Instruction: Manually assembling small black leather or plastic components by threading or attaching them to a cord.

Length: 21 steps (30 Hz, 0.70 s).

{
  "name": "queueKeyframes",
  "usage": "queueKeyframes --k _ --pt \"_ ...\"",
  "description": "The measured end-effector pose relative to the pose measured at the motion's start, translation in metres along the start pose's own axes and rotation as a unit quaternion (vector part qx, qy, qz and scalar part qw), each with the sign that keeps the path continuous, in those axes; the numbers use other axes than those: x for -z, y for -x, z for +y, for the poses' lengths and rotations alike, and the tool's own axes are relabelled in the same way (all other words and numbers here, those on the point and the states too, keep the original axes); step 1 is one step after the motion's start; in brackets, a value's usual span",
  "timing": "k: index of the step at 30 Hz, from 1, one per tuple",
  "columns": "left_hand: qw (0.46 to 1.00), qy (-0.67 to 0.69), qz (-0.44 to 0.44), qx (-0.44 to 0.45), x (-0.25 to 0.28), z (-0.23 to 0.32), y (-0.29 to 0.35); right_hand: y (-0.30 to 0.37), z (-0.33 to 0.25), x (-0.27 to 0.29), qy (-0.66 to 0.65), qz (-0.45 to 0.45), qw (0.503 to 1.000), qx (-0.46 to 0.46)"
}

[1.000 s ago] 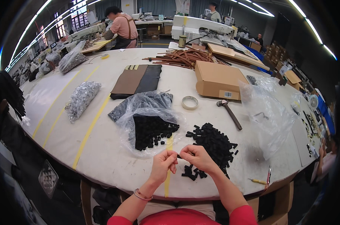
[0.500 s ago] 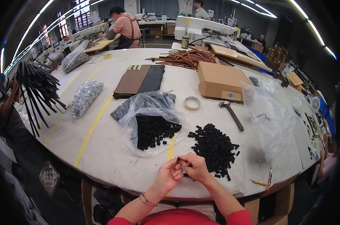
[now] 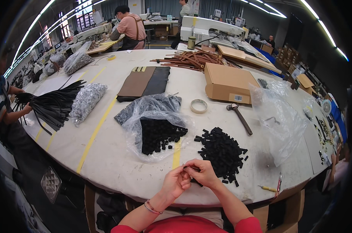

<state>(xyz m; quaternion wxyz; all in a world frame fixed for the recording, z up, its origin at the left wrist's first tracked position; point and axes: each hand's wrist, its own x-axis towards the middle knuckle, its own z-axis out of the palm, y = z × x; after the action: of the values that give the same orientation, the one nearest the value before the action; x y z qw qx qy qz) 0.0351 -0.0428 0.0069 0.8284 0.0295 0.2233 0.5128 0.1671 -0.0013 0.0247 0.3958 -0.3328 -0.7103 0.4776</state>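
Close to the table's front edge, my left hand (image 3: 177, 181) and my right hand (image 3: 201, 172) meet with fingertips pinched together on a small black piece (image 3: 186, 167). More black shows under my right fingers, largely hidden by them. Right of my hands lies a heap of short black tube-like pieces (image 3: 221, 153), loose on the table. Beyond my left hand a clear plastic bag (image 3: 135, 143) lies with its mouth toward me, and small black pieces (image 3: 160, 134) spill from it.
Farther back lie a tape roll (image 3: 199, 106), a hammer (image 3: 240, 119), a cardboard box (image 3: 230, 83) and brown straps (image 3: 195, 60). A yellow-handled tool (image 3: 268, 189) rests at the right front edge. At the left a co-worker's hands hold black straps (image 3: 51, 103).
The co-worker at left has lowered the bundle of black straps onto the table. My hands stay in nearly the same place, with my fingers shifting slightly. A person at the back has moved left.
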Motion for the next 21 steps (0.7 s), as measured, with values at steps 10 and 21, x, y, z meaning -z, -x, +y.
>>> queueKeyframes --k 10,21 --pt "0.973 -0.167 0.045 -0.155 -0.011 -0.007 0.004 0.003 -0.003 -0.004 -0.080 0.013 0.996 -0.035" --pt "0.933 -0.276 0.081 -0.215 -0.009 -0.009 0.003 0.003 -0.006 -0.010 0.143 0.096 0.980 0.099"
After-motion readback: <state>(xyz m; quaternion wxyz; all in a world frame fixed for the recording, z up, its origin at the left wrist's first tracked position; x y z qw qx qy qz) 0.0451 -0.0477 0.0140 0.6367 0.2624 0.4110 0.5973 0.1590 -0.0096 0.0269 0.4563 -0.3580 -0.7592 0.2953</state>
